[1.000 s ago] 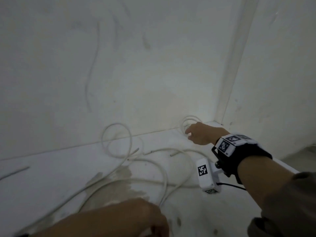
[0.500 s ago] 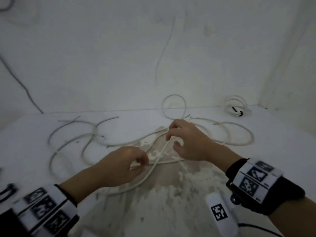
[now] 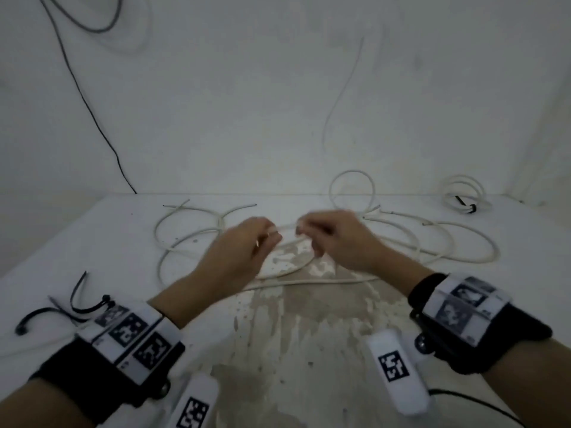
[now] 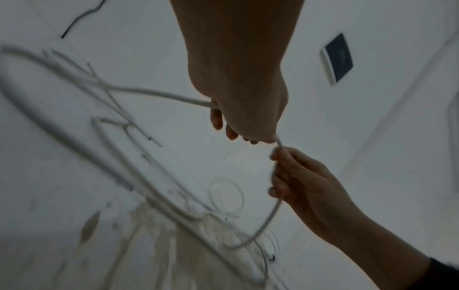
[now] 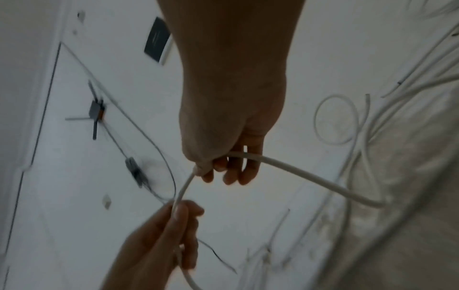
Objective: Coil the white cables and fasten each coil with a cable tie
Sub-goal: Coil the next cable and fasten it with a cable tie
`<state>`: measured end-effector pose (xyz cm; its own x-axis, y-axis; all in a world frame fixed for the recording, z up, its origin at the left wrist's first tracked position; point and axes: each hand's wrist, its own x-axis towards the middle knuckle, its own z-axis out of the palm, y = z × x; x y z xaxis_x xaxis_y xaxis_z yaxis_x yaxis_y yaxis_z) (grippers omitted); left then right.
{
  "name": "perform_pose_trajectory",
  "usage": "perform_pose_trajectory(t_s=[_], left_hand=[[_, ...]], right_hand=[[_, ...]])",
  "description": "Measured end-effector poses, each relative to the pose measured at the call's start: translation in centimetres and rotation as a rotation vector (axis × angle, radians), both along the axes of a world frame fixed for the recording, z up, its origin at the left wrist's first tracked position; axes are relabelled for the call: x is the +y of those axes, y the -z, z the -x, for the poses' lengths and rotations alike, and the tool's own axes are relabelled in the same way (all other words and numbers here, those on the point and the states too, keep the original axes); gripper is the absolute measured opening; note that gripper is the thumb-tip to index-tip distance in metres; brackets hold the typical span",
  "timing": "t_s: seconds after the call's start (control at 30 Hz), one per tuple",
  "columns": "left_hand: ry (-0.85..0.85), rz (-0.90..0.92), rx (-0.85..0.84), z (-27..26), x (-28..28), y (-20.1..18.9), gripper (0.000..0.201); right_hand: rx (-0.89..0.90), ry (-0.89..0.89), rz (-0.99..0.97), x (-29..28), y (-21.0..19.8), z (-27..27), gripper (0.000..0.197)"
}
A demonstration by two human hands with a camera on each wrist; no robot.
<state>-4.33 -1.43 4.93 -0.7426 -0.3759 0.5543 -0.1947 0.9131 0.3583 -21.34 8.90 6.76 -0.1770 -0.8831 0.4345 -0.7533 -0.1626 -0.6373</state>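
Note:
Both hands hold one white cable (image 3: 287, 227) lifted above the white tabletop (image 3: 92, 251). My left hand (image 3: 247, 245) pinches it on one side and my right hand (image 3: 330, 239) grips it a short span away. In the left wrist view the cable (image 4: 279, 144) runs from my left hand (image 4: 248, 125) to my right hand (image 4: 298, 176). In the right wrist view the cable (image 5: 310, 178) passes through my right hand (image 5: 223, 160) and down to my left hand (image 5: 168, 235). Loose white cables (image 3: 463, 242) sprawl behind. A finished coil (image 3: 463, 193) with a black tie lies far right.
Black cable ties (image 3: 74, 304) lie at the table's near left edge. A worn brownish patch (image 3: 293, 335) covers the table's near middle. A dark cord (image 3: 92, 112) hangs down the white back wall. The right wall meets the table near the coil.
My right hand came back from the far right corner, leaving the tied coil there. Both hands took up a loose cable and lifted it off the table. The view swung left.

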Motion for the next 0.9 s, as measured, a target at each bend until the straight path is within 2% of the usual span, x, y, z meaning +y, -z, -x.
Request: perform_pose_trajectory(t_s=[0.17, 0.27, 0.33, 0.37, 0.4, 0.43, 0.47, 0.5, 0.53, 0.6, 0.63, 0.7, 0.73, 0.77, 0.83, 0.9], left_hand=[[-0.073, -0.03, 0.158, -2.1, -4.0, -3.8, 0.013], [-0.175, -0.113, 0.091, -3.0, -6.7, -4.4, 0.018], [-0.251, -0.151, 0.122, -3.4, -7.6, -4.9, 0.018], [-0.276, -0.157, 0.202, -3.4, -7.7, -5.3, 0.018], [-0.294, -0.151, 0.313, -3.4, -7.6, -6.0, 0.018], [-0.293, -0.13, 0.417, -3.3, -7.1, -6.9, 0.018], [-0.264, -0.102, 0.466, -3.1, -6.4, -8.0, 0.017], [-0.214, -0.079, 0.446, -2.8, -5.7, -9.0, 0.016], [-0.157, -0.065, 0.374, -2.4, -4.9, -9.7, 0.015], [-0.067, -0.079, 0.223, -1.5, -3.6, -10.8, 0.015], [-0.037, -0.111, 0.197, -1.0, -3.2, -11.1, 0.016], [0.008, -0.218, 0.246, -0.7, -2.9, -11.7, 0.017], [0.043, -0.301, 0.279, -0.8, -2.9, -12.0, 0.017], [0.093, -0.392, 0.281, -1.2, -3.0, -12.2, 0.016], [0.213, -0.521, 0.184, -2.2, -3.1, -12.4, 0.017], [0.273, -0.541, 0.081, -3.3, -3.5, -12.0, 0.02]], right_hand=[[-0.246, 0.136, 0.343, -0.4, -6.4, 1.3, 0.024], [-0.548, 0.194, 0.553, -0.9, -8.9, 1.8, 0.025], [-0.724, 0.231, 0.593, -1.3, -9.5, 2.3, 0.025], [-0.733, 0.255, 0.536, -1.4, -9.7, 2.4, 0.025], [-0.658, 0.303, 0.413, -1.5, -9.5, 2.6, 0.022], [-0.501, 0.384, 0.226, -1.7, -9.3, 2.8, 0.017], [-0.278, 0.503, -0.004, -1.8, -8.9, 3.0, 0.028], [-0.032, 0.619, -0.165, -2.1, -8.6, 2.8, 0.05], [0.191, 0.667, -0.138, -2.4, -8.2, 2.3, 0.068], [0.487, 0.521, 0.173, -2.9, -7.8, 0.4, 0.08], [0.519, 0.357, 0.27, -3.1, -7.8, -0.5, 0.076], [0.319, 0.052, 0.31, -3.1, -8.1, -2.6, 0.052], [0.249, -0.001, 0.357, -3.1, -8.5, -3.0, 0.038], [0.223, -0.002, 0.413, -3.1, -9.2, -3.3, 0.027], [0.274, 0.051, 0.502, -3.1, -10.5, -2.8, 0.014], [0.186, 0.125, 0.598, -2.9, -11.7, -1.9, 0.004]])
